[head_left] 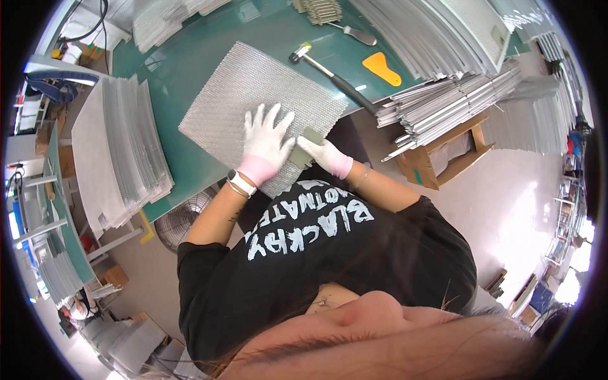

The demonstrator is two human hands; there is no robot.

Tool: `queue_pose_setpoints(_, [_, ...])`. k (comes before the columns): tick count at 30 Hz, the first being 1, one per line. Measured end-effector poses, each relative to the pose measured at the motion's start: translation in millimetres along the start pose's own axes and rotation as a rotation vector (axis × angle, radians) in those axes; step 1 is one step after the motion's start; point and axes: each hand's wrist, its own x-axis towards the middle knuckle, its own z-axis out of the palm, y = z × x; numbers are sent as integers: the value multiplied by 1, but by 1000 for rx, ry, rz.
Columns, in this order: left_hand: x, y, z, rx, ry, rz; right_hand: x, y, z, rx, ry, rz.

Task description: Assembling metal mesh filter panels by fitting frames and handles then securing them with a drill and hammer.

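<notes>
A silver metal mesh sheet (234,82) with a fine honeycomb pattern lies at an angle on the green table, its near corner reaching past the table edge toward my body. My left hand (267,139), in a white glove with a pink cuff, rests flat on the sheet with fingers spread. To its right, my gloved right hand (325,157) grips a flat grey-green block (313,135) against the sheet's near right edge. Its thumb points toward my left hand, and its other fingers are partly hidden.
Beyond the sheet lie a hammer (342,83), a yellow scraper (380,67) and a tool with a grey handle (360,35). Mesh sheets are stacked at left (117,145). Bundled metal strips (453,98) stand at right, above a cardboard box (434,168). A floor fan (180,221) sits below the table.
</notes>
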Motion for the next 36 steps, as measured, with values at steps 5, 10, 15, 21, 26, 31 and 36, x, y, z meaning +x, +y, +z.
queue_pose_setpoints(5, [1,4,-18,72,32,31,-14,-22,-58,-819,-356,-148])
queue_pose_setpoints(10, [-3,17,-12,15,-142,72,-33,-1,-207,-1610,597,-39])
queue_pose_setpoints(15, [14,-37,-19,-124,58,111,-30,17,-247,-1821,403,-252])
queue_pose_setpoints(21, [-34,2,-34,-345,365,346,-30,7,-233,-1733,353,-675])
queue_pose_setpoints(26, [-98,30,36,-1103,-318,45,-60,-10,-192,-1523,156,-935])
queue_pose_setpoints(31, [-56,57,92,-1037,-47,-38,-67,-52,-110,-1354,56,-1154])
queue_pose_setpoints(36, [-9,83,184,-474,-527,369,-49,-60,-6,-1204,-217,-1217])
